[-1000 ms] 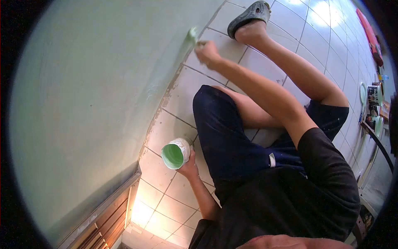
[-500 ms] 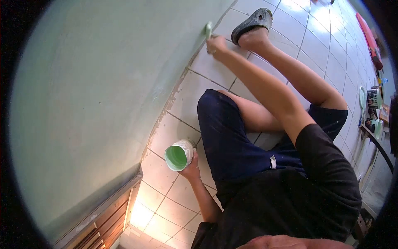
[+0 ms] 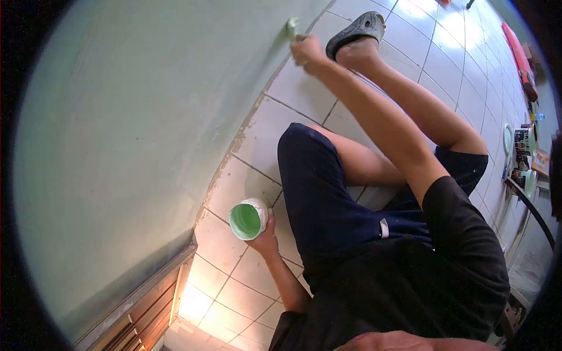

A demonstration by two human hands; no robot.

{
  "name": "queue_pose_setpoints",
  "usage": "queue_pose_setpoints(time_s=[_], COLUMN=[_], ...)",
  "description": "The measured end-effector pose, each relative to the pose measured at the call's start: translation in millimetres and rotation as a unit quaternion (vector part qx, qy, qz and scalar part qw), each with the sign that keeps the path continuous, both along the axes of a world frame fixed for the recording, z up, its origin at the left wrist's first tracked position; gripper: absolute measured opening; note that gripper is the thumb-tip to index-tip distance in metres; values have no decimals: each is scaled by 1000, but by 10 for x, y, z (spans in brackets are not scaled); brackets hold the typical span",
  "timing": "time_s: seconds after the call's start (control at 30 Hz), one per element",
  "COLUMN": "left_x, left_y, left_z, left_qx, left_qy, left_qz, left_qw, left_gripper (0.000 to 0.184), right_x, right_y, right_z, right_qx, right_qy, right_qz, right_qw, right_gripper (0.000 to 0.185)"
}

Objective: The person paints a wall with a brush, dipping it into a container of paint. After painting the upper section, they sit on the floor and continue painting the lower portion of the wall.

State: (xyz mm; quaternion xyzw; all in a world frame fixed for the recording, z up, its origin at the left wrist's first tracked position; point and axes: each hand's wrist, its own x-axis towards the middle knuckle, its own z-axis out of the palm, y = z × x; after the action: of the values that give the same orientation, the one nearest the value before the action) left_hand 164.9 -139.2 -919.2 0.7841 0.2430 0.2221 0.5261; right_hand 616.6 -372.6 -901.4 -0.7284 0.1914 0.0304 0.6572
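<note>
My left hand (image 3: 265,238) is wrapped round a white container (image 3: 256,212) with pale green paint inside, tilted so its open mouth faces the camera. It is above the tiled floor, left of my knee. Up at the wall's lower edge, my right hand (image 3: 307,51) is closed on a paintbrush (image 3: 292,26). The brush's pale green head is at the light green wall (image 3: 134,117); whether the bristles touch it is hard to tell. The fingers hide most of the handle.
White floor tiles (image 3: 298,88) meet the wall along a chipped edge. A brown slatted wooden piece (image 3: 149,304) is at the lower left. My foot wears a dark clog (image 3: 357,32). Paint cans (image 3: 525,141) and a red object (image 3: 518,55) are at the right.
My right hand and the brush have moved up and to the right along the wall's bottom edge. My left hand still holds the container in nearly the same place.
</note>
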Motion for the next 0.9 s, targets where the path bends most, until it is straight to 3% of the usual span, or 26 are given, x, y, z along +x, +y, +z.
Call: queue_pose_setpoints(time_s=[0.07, 0.13, 0.23, 0.37, 0.4, 0.57, 0.63, 0.67, 0.73, 0.8, 0.87, 0.9], left_x=[-15, -3, 14, -116, -103, -12, 58, 54, 64, 69, 34, 14], left_y=[-51, -127, -220, -107, -102, -129, -166, -171, -170, -155, -145, -138], left_z=[32, -13, 75, -92, -82, 15, 9, 20, 57, 98, 127, 104], left_qx=[-18, -36, -56, -24, -23, 15, 9, 3, 27, 51, 32, 32], left_qy=[44, 47, 52, 47, 43, 84, 72, 61, 74, 83, 93, 92], left_qz=[19, 25, 27, -12, -12, 14, 8, 10, -9, -15, -24, -23], left_qw=[999, 998, 997, 999, 999, 996, 997, 998, 997, 995, 995, 995], left_gripper=[74, 73, 72, 76, 76, 84, 85, 85, 85, 85, 85, 85], right_x=[-409, -1015, -1186, -108, 21, -651, -1218, -1342, -1512, -1357, -798, -423], right_y=[321, 253, -77, -506, -473, 533, 631, 587, 384, 96, -206, -424], right_z=[-125, 294, 501, 126, 291, 434, 653, 632, 581, 673, 405, 243], right_qx=[-166, -50, 0, 36, -94, -112, -89, -88, -72, -33, 17, 136], right_qy=[-3, -3, 69, 14, 11, -10, -18, -17, -22, 60, 47, 43], right_qz=[49, 216, 285, 48, 7, 26, 122, 118, 327, 296, 159, 115], right_qw=[985, 975, 956, 998, 995, 993, 988, 989, 942, 953, 986, 983], right_gripper=[36, 38, 36, 16, 20, 26, 35, 35, 43, 36, 19, 10])
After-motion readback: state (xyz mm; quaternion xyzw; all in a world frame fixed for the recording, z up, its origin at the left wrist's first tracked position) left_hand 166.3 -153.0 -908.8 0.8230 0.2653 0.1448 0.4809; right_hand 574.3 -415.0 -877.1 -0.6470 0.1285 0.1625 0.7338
